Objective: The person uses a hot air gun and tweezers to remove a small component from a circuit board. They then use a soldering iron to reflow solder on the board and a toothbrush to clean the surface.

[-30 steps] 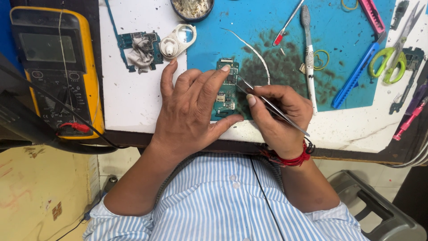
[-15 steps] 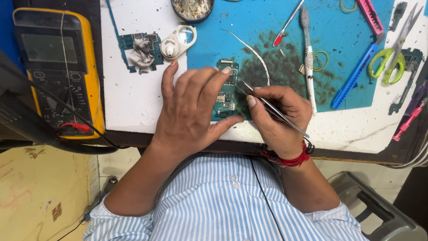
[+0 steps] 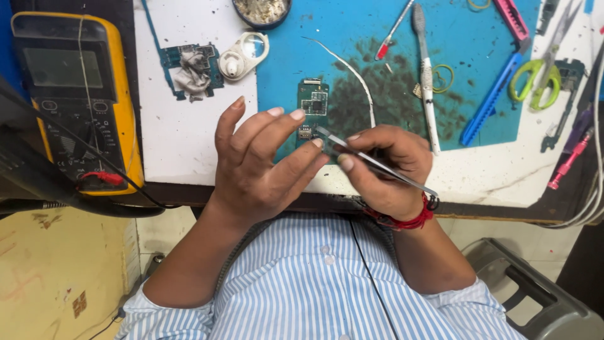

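We're mid-way on fine pick work at the small green circuit board (image 3: pixel 313 110), which lies flat on the blue mat (image 3: pixel 352 38) at the counter (image 3: pixel 182 145) edge, just ahead of both hands. Our right hand (image 3: pixel 384 170) has a narrow grip on the metal tweezers (image 3: pixel 371 162), thumb and forefinger pinched round the shaft; the tips sit just left of that grip, close to the left fingertips and right above the board's near end. We can't tell whether the tips hold a part — too small to see. Our left hand (image 3: pixel 264 164) holds nothing: fingers spread and lifted, thumb tip near the tweezer tips, the board's lower part hidden behind them.

Step in hand, as we judge it: positioning the tips over a spot on the board w/ the left hand ready to steady it.

Next move calls for the left fingers pressed onto the board so it can't skate, then a slow, light touch w/ the tips.

Beyond the grip: white toothbrush (image 3: pixel 425 75), blue cutter (image 3: pixel 487 104). Far left: yellow multimeter (image 3: pixel 69 101).
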